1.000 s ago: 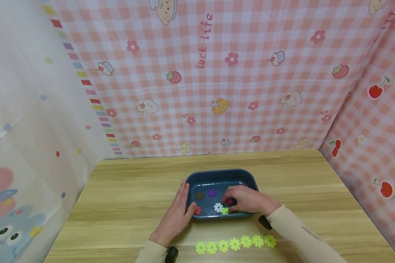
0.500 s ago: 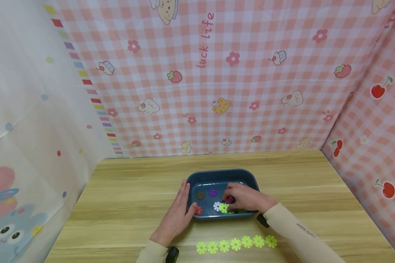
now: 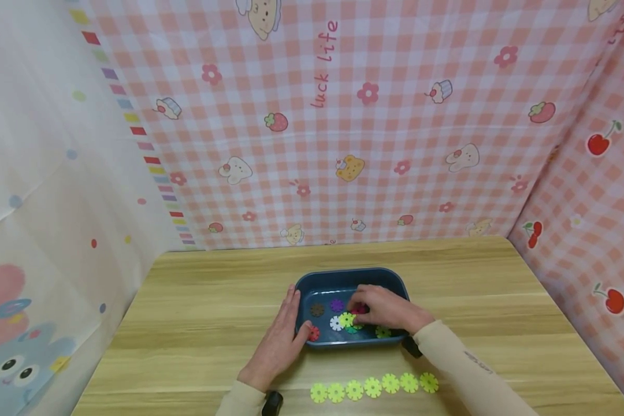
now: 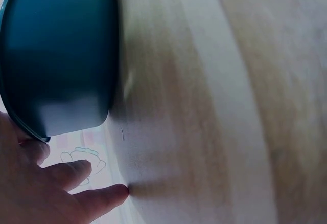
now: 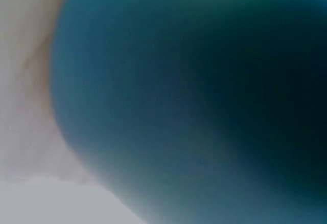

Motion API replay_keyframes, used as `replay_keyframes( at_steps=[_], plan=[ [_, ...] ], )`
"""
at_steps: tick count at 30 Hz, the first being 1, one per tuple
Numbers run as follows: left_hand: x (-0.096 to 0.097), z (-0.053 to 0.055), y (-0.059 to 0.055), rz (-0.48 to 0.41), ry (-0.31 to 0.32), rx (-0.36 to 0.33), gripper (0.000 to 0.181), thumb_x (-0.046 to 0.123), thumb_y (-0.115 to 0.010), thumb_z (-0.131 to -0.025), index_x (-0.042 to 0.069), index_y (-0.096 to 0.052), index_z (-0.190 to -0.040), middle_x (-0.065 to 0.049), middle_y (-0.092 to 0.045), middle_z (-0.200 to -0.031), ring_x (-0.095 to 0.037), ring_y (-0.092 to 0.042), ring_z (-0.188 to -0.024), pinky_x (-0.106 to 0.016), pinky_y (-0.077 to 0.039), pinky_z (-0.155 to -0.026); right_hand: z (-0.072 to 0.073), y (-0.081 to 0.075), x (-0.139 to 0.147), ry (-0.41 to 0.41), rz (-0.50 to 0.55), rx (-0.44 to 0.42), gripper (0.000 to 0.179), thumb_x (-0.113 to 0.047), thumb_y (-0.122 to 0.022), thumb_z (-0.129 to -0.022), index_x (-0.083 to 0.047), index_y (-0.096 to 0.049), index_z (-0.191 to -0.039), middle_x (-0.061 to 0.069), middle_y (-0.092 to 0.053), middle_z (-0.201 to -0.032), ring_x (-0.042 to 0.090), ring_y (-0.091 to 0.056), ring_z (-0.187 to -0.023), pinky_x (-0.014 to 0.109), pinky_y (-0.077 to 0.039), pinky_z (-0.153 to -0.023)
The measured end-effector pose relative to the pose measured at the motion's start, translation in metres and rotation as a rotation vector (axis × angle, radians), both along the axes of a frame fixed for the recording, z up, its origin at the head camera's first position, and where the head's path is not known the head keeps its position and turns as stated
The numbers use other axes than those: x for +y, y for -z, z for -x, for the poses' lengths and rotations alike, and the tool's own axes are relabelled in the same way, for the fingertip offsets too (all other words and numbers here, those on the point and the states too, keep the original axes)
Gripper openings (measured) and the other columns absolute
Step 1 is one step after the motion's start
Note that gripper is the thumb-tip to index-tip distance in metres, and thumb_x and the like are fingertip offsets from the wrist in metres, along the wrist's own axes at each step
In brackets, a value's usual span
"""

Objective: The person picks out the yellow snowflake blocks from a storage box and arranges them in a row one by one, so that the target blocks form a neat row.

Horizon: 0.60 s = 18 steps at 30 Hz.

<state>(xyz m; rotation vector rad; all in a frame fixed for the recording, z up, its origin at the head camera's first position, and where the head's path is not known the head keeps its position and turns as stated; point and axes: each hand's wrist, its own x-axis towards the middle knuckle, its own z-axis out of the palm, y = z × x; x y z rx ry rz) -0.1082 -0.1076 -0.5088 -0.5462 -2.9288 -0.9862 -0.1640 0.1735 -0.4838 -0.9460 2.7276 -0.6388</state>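
Observation:
A dark blue rectangular tray (image 3: 351, 342) holds several notched plastic discs. My left hand (image 3: 275, 335) lies along the tray's left end, fingers straight and thumb at the rim; in the left wrist view its spread fingers (image 4: 102, 201) show beside the tray's outer wall. My right hand (image 3: 387, 307) reaches inside with bent fingers. A crimson disc (image 3: 359, 310) shows under them. A yellow-green disc (image 3: 346, 319) lies by the thumb, overlapping a green one (image 3: 351, 330), with a white disc (image 3: 335, 323) to its left. I cannot tell whether the right fingers pinch a disc.
A row of yellow-green discs (image 3: 372, 387) lies on the wooden table (image 3: 203, 312) in front of the tray. Brown (image 3: 316, 310), purple (image 3: 337, 304) and red discs (image 3: 314, 333) sit further left inside it. A pink checked cloth (image 3: 249, 144) hangs behind.
My right hand has shifted slightly left and back in the tray. The white and yellow-green discs have slid the same way, uncovering green discs. My left hand stays in place.

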Motion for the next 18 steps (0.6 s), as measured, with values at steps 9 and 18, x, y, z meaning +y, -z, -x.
replay_keyframes(
  at_steps=[9, 18],
  plan=[
    [-0.0002, 0.0001, 0.0001, -0.012, -0.006, -0.007, 0.071, 0.034, -0.052, -0.109, 0.004, -0.020, -0.165, -0.012, -0.011, -0.173, -0.029, -0.020, -0.157, -0.052, -0.031, -0.121, -0.0037, -0.0045, 0.0054, -0.038, -0.013, -0.046, 0.029, -0.025, -0.084, -0.089, -0.017, -0.076, -0.116, -0.005, -0.065, -0.114, 0.013, -0.060, -0.104, 0.039, -0.054, -0.097],
    [0.0005, 0.0001, -0.0006, -0.008, -0.005, -0.003, 0.071, 0.033, -0.051, -0.109, 0.004, -0.019, -0.165, -0.012, -0.011, -0.173, -0.029, -0.019, -0.157, -0.051, -0.030, -0.121, -0.0049, 0.0004, 0.0042, -0.035, -0.065, -0.016, 0.030, -0.023, -0.085, -0.088, -0.017, -0.076, -0.117, -0.005, -0.065, -0.116, 0.012, -0.058, -0.104, 0.040, -0.054, -0.098]
  ],
)
